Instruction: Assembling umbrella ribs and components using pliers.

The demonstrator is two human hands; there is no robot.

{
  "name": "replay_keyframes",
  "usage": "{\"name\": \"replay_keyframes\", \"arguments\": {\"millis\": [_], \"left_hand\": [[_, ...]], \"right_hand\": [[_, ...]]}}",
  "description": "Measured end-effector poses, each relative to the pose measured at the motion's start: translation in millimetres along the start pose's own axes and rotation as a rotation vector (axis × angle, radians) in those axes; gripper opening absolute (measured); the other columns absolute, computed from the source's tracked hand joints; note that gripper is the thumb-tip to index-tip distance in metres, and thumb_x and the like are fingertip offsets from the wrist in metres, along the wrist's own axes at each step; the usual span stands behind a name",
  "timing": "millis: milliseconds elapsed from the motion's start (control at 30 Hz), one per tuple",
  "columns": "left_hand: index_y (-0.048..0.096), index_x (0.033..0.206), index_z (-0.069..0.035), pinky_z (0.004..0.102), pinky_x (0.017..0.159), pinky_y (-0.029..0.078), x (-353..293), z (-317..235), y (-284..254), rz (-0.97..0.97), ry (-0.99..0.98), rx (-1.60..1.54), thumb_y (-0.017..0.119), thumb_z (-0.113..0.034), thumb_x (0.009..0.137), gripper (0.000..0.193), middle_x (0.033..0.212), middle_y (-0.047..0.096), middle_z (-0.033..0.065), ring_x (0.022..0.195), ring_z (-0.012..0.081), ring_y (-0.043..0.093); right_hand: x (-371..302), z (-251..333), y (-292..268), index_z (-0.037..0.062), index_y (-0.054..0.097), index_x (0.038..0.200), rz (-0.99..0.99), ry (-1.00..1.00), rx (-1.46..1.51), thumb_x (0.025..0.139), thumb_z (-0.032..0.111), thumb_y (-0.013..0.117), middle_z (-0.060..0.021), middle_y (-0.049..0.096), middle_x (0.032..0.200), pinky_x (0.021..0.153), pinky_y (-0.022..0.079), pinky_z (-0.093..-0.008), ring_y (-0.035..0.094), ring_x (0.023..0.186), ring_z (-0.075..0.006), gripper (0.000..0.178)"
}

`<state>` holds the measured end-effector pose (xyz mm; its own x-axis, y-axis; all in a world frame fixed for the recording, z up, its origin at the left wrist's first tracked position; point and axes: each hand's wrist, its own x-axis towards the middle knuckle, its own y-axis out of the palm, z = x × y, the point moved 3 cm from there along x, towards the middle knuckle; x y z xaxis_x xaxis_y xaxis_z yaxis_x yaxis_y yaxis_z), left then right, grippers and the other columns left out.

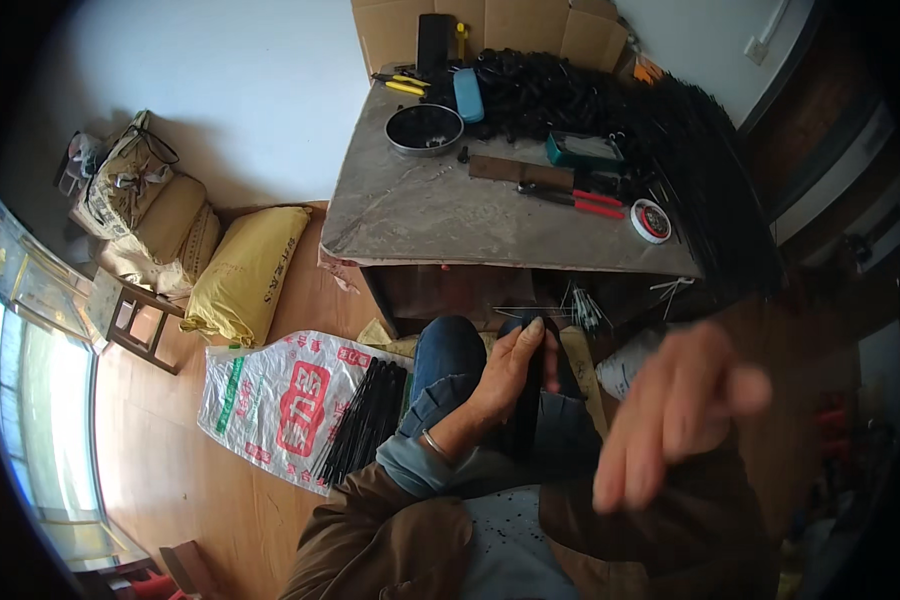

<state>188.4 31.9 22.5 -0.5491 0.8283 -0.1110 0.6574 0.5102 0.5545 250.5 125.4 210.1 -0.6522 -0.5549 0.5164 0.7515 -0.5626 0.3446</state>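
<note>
My left hand [508, 375] is closed, thumb on top, around a long black piece [523, 425] between my knees. Its exact kind is hard to make out, and the fingers hide part of it. Just beyond the thumb lies a thin pale rod. Close to the camera and blurred, my right hand [682, 415] hangs in the air over my right thigh. Its fingers are stretched out, and nothing shows in them. Small black bits lie on the grey cloth at my lap [505, 530].
Ahead stands a table [420, 215] with a bowl [424, 130], a cleaver [520, 171], red-handled pliers [575, 200], a round tin [651, 221] and heaped black parts [540, 90]. Black rods [365, 425] lie on a white sack [270, 410] at left. A yellow sack [255, 265] leans behind.
</note>
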Motion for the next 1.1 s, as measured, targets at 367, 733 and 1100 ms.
{"name": "replay_keyframes", "arguments": {"millis": [367,733,1100], "left_hand": [[0.034,0.142,-0.011,0.0317,0.077,0.055,-9.8,-4.1,20.5,-0.005,-0.011,-0.136,0.042,-0.018,0.103,0.04,0.104,0.062,0.0085,0.083,0.0172,0.065],[0.053,0.128,-0.006,0.0285,0.083,0.05,-1.0,-8.6,3.0,-0.115,-0.009,0.124,0.049,-0.006,0.095,0.033,0.11,0.061,0.0039,0.097,0.0112,0.059],[0.047,0.138,-0.009,0.0233,0.061,0.053,62.5,-62.3,-45.9,0.205,-0.298,0.684,0.055,-0.033,0.096,0.049,0.094,0.067,0.0062,0.07,0.0128,0.064]], "right_hand": [[-92.1,-46.3,-81.5,-0.0018,0.066,0.094,-0.851,0.653,-0.987,0.092,0.006,0.058,-0.0032,0.061,0.068,0.056,0.045,-0.0237,0.055,0.062,-0.0076,0.012],[-158.6,-90.0,-128.6,-0.0035,0.055,0.121,-0.573,0.555,-0.136,0.086,0.014,0.067,-0.0114,0.066,0.108,0.082,0.053,-0.0272,0.065,0.091,-0.0149,0.041],[-114.7,-138.4,-94.7,-0.0021,0.056,0.111,-1.124,0.225,0.35,0.087,-0.001,0.054,-0.0167,0.065,0.102,0.076,0.055,-0.0393,0.066,0.091,-0.0284,0.024]]}}
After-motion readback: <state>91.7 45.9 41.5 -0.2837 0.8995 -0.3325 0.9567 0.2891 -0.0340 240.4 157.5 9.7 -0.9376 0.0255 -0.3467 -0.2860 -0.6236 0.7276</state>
